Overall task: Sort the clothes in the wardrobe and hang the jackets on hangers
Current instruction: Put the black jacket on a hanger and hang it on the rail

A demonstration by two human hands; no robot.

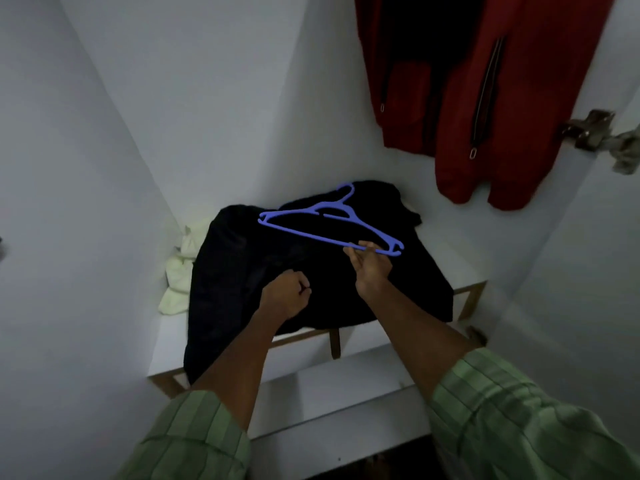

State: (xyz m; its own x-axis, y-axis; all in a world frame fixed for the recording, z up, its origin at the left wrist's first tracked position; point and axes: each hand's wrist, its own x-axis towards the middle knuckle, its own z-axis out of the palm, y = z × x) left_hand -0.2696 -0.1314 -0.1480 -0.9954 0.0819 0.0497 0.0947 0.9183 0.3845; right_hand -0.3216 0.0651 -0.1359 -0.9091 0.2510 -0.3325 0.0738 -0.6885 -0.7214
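Note:
A black jacket (242, 271) lies spread over the white wardrobe shelf (446, 258), its near edge hanging over the front. My right hand (370, 263) pinches the near right end of a blue plastic hanger (322, 221), held flat just above the jacket with its hook pointing away. My left hand (287, 292) has curled fingers that grip the black fabric near the jacket's middle. A red jacket (485, 98) with zipped pockets hangs at the upper right.
A pale yellow-green cloth (183, 268) is bunched in the left corner beside the black jacket. A metal door hinge (588, 129) sticks out on the right wall. A lower white shelf (339, 393) lies under the wooden-edged one. White walls close in on both sides.

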